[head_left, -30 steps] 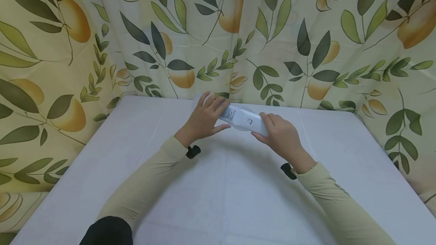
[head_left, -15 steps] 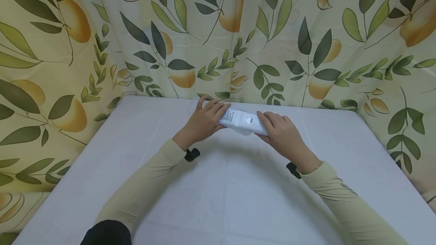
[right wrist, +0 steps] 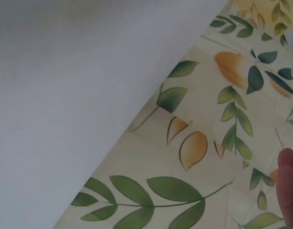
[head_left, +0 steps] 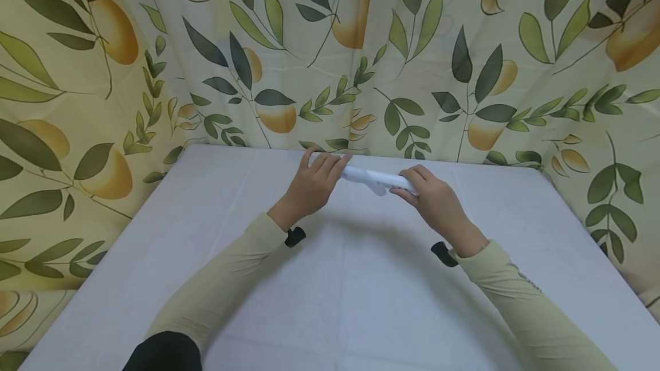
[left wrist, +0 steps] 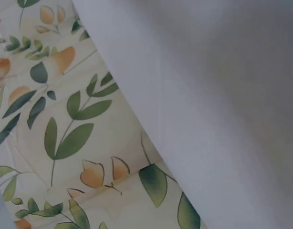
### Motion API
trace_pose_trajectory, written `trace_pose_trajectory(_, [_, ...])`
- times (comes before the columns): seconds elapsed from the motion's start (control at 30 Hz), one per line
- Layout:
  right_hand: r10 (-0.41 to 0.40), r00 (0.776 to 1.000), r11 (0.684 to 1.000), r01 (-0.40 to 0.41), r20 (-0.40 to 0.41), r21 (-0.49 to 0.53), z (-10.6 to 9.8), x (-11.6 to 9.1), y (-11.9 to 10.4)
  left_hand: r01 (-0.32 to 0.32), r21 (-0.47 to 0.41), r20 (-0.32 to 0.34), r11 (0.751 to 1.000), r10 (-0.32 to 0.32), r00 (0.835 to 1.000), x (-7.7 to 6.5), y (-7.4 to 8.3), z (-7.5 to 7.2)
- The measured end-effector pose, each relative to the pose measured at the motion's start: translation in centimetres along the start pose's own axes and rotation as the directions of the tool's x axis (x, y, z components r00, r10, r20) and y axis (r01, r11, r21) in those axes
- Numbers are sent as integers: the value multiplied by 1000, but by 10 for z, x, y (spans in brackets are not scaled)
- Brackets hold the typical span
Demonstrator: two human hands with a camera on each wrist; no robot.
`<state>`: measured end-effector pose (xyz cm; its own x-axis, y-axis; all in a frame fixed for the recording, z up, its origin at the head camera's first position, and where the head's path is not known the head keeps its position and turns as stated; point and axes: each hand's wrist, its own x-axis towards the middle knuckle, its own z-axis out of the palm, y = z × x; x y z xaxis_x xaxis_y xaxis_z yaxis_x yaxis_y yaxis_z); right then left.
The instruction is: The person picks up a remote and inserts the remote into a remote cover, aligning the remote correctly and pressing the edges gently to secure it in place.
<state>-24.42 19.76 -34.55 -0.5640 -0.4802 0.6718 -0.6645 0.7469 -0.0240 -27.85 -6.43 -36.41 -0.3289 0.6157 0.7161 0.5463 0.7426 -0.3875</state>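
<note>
Two hands grasp one white package (head_left: 367, 176) by its ends, over the far part of a white table (head_left: 330, 291).
The left hand (head_left: 308, 185) bends its fingers over the left end, its thumb hidden; the right hand (head_left: 435, 199) pinches the right end, thumb below, fingers above. Between them the package shows as a narrow, pale strip, tipped slightly down toward the right hand, a rounded flap (head_left: 378, 189) hanging from its lower side. Half a second ago its broad face, with grey print and a small dark mark, showed to the head camera; now that face is out of sight.
</note>
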Motion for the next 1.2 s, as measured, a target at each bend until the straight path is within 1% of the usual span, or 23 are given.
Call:
trace_pose_trajectory(0.1, [62,998,994,-62,2,85,-1,2,-1,13,-48,52,999,-11,999,-2,1,1])
trace_pose_trajectory(0.17, [92,996,987,-92,12,128,-1,2,-2,12,-47,68,999,-9,998,-3,2,2])
trace_pose_trajectory(0.23, [103,994,982,-107,30,153,-2,3,-2,14,-34,79,999,-11,997,-3,2,2])
trace_pose_trajectory(0.3, [92,995,984,-98,50,149,-2,3,-2,20,-23,95,1000,-17,995,-2,1,2])
trace_pose_trajectory(0.4, [36,997,995,-42,73,91,-1,2,0,34,-44,152,998,-27,988,1,-1,0])
trace_pose_trajectory(0.47, [-36,997,999,35,74,20,-1,0,2,42,-63,205,997,-28,978,2,-2,-2])
trace_pose_trajectory(0.5, [-81,994,996,83,70,-20,0,0,3,47,-72,230,996,-29,973,2,-3,-3])
trace_pose_trajectory(0.53, [-130,989,989,135,65,-64,0,-1,4,53,-81,254,995,-31,967,2,-3,-4])
trace_pose_trajectory(0.6, [-218,974,963,225,63,-147,0,-1,6,61,-90,293,994,-32,956,2,-3,-5])
trace_pose_trajectory(0.67, [-279,958,932,288,71,-220,0,-1,8,68,-102,324,992,-31,945,2,-3,-7])
trace_pose_trajectory(0.7, [-295,952,919,306,80,-249,0,-1,8,67,-106,337,992,-28,941,2,-3,-7])
trace_pose_trajectory(0.77, [-300,948,900,319,111,-296,1,-2,9,66,-128,361,990,-15,932,2,-4,-8])
trace_pose_trajectory(0.83, [-288,947,891,319,140,-324,1,-1,10,72,-167,379,983,-4,926,2,-5,-9])
trace_pose_trajectory(0.9, [-264,949,890,308,169,-335,1,-1,11,70,-200,386,977,13,922,2,-7,-9])
trace_pose_trajectory(0.97, [-236,953,901,289,193,-324,2,-1,11,64,-226,380,972,28,924,3,-10,-10])
trace_pose_trajectory(1.07, [-193,958,925,250,211,-287,3,-2,9,42,-228,350,973,41,936,6,-14,-10])
trace_pose_trajectory(1.13, [-166,966,941,215,198,-260,4,-3,7,43,-225,317,973,32,948,8,-16,-11])
trace_pose_trajectory(1.2, [-138,977,953,176,162,-248,6,-4,4,62,-224,265,973,0,964,10,-16,-11])
